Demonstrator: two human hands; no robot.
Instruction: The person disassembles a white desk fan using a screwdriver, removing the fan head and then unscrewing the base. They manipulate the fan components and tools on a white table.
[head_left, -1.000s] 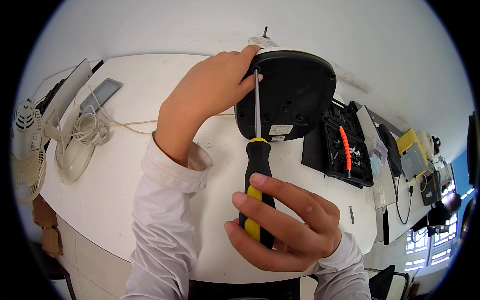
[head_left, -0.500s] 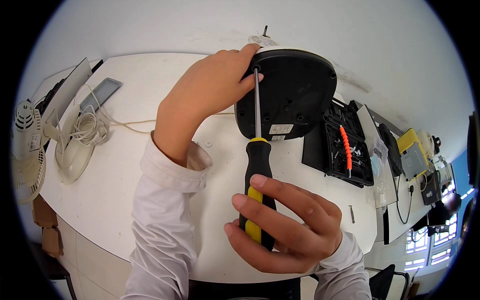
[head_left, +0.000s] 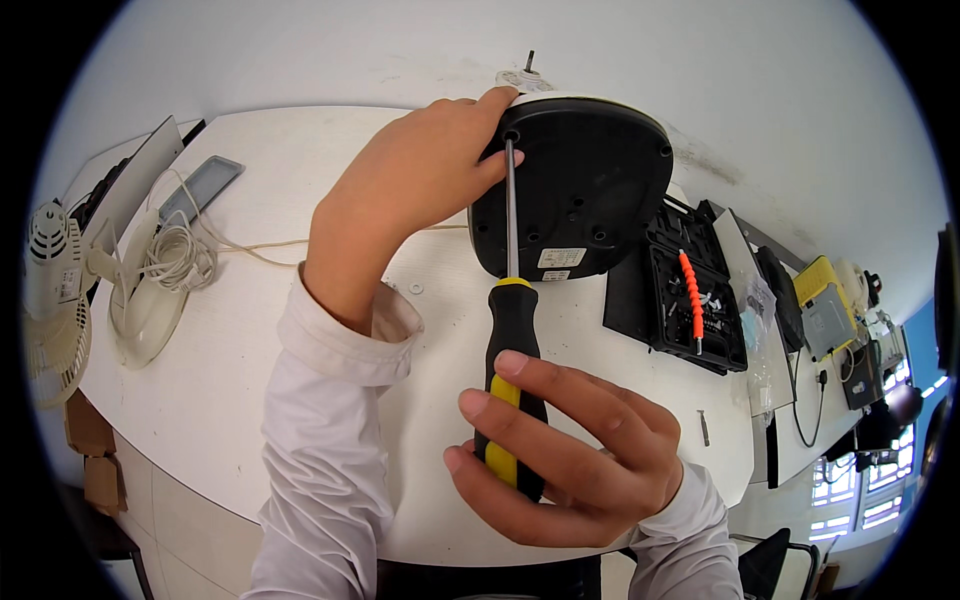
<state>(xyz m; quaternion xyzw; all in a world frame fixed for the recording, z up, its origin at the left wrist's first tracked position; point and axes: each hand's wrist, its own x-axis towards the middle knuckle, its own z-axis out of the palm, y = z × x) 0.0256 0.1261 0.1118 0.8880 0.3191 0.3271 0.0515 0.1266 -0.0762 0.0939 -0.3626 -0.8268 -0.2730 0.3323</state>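
Note:
A fan base (head_left: 570,200) with a black underside and white rim is tipped up on the white table, its underside facing me. My left hand (head_left: 430,165) grips its upper left edge, with the fingers behind the rim and the thumb on the black underside. A screwdriver (head_left: 516,330) with a black and yellow handle points away from me. Its tip reaches a recessed hole at the base's upper left corner. My right hand (head_left: 580,450) holds the handle between thumb and fingers; whether a screw sits in the hole cannot be seen.
To the right lies an open black tool case (head_left: 690,290) with an orange flexible shaft (head_left: 691,295) across it. At the left are a white fan (head_left: 60,270), a coiled white cable (head_left: 185,258) and a grey tray (head_left: 203,188). A small washer (head_left: 416,289) rests near my left sleeve.
The screwdriver handle and my right fingers have shifted very slightly left. My left hand keeps its hold on the fan base.

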